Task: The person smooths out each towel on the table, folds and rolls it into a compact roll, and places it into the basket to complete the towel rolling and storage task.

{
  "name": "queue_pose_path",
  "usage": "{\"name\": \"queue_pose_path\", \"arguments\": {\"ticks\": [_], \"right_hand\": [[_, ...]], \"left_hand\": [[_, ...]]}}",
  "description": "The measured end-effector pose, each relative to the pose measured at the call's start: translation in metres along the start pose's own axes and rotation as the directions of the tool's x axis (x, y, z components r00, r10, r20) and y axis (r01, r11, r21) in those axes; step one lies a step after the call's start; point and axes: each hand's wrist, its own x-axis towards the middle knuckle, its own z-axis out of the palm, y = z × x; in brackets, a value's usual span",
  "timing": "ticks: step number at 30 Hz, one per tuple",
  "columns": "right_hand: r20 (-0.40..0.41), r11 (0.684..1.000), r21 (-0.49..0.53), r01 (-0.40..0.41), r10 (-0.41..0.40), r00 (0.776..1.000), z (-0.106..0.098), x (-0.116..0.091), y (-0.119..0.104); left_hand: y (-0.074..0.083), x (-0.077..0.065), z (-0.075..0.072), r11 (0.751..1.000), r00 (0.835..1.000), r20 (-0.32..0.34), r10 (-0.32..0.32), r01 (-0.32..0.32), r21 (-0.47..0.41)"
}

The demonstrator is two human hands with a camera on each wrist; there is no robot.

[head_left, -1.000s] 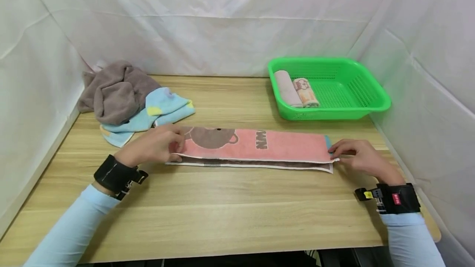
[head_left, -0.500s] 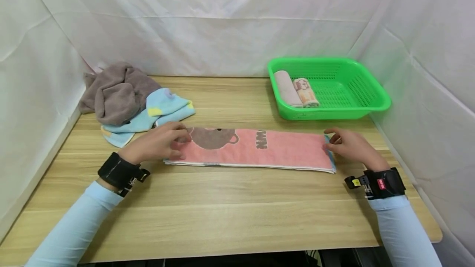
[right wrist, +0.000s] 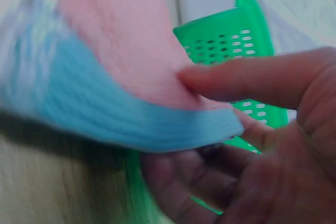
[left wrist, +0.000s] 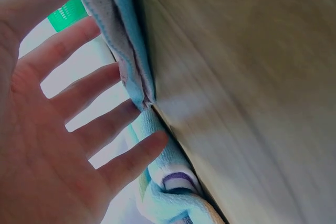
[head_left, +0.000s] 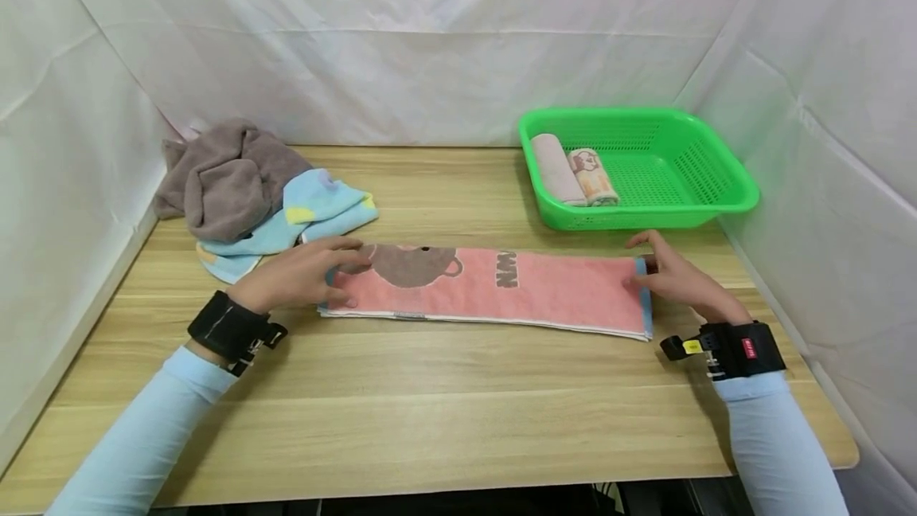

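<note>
A pink towel (head_left: 559, 285) with a grey bear print and dark letters lies folded into a long strip across the table. Blue trim edges its short ends. My left hand (head_left: 304, 271) rests on its left end, fingers spread and fairly straight, as the left wrist view also shows. At the opposite end my right hand (head_left: 684, 281) pinches the blue-trimmed edge (right wrist: 157, 127). In the right wrist view the thumb lies on the pink face, other fingers curl beneath, and the corner bends upward.
A green basket (head_left: 688, 217) at the back right holds two rolled towels, one plain (head_left: 557, 172) and one patterned (head_left: 593, 178). Crumpled grey (head_left: 229, 181) and light blue (head_left: 329, 205) towels lie at the back left. White cloth walls (head_left: 430, 86) enclose the table (head_left: 444, 412).
The towel's upper layer has come down over the lower one, so the front edges meet. My right hand has let go of the front corner and gripped the right end farther back.
</note>
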Motion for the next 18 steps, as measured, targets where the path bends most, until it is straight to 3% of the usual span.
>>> {"name": "queue_pose_path", "arguments": {"ticks": [3, 5, 7, 11, 14, 18], "right_hand": [[-0.054, 0.986, 0.169, -0.01, 0.019, 0.998, -0.009, -0.008, 0.005], [-0.114, 0.958, 0.286, 0.02, 0.014, 0.993, -0.018, -0.014, 0.008], [-0.174, 0.907, 0.416, 0.068, 0.006, 0.985, -0.027, -0.019, 0.011], [-0.259, 0.763, 0.624, 0.171, -0.005, 0.966, -0.045, -0.026, 0.011], [-0.31, 0.663, 0.711, 0.236, -0.006, 0.951, -0.055, -0.032, 0.006], [-0.348, 0.577, 0.759, 0.301, -0.031, 0.937, -0.062, -0.04, -0.011]], "left_hand": [[0.001, 0.004, 0.002, 0.999, 0.999, -0.01, 0.039, -0.039, 0.009], [0.005, 0.009, 0.005, 0.997, 0.997, -0.014, 0.074, -0.074, 0.011], [0.009, 0.015, 0.007, 0.993, 0.993, -0.021, 0.114, -0.113, 0.015], [0.021, 0.03, 0.011, 0.987, 0.988, -0.033, 0.153, -0.152, 0.045], [0.031, 0.043, 0.013, 0.983, 0.985, -0.031, 0.168, -0.165, 0.078], [0.044, 0.057, 0.015, 0.979, 0.984, -0.002, 0.18, -0.179, 0.095]]}}
